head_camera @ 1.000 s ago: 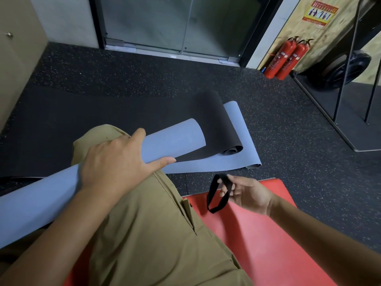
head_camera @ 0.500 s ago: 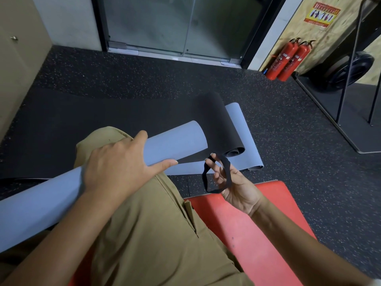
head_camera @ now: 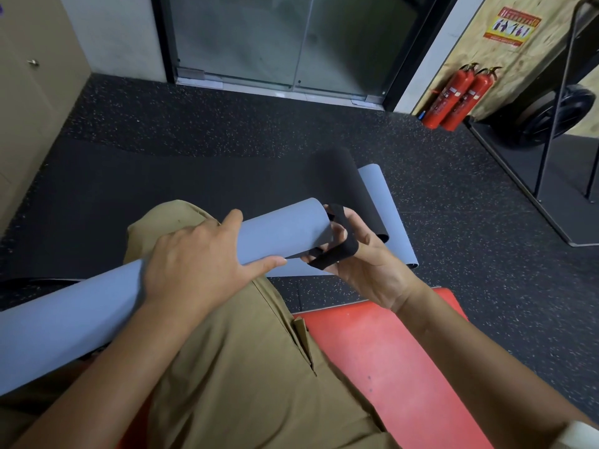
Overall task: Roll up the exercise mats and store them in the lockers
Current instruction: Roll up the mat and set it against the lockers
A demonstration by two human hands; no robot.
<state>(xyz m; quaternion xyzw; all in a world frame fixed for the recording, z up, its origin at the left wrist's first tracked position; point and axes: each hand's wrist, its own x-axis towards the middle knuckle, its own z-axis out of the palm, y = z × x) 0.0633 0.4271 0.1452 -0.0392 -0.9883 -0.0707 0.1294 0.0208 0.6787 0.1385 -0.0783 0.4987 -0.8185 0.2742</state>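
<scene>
A rolled grey-blue exercise mat lies across my lap, running from lower left up to the centre. My left hand grips the roll near its right end, thumb under, fingers over. My right hand holds a black elastic band stretched over its fingers, right at the roll's open end. Beyond, a second mat, black on top and grey-blue beneath, lies half unrolled on the floor with its edge curled.
I sit on a red padded bench. Dark speckled rubber floor stretches ahead to a glass door. Two red fire extinguishers stand at the right wall beside a black rack with a weight plate. A beige locker door is at left.
My right hand has carried the black band up and left from over the bench to the roll's end and spread it on its fingers. My left hand keeps its hold on the roll.
</scene>
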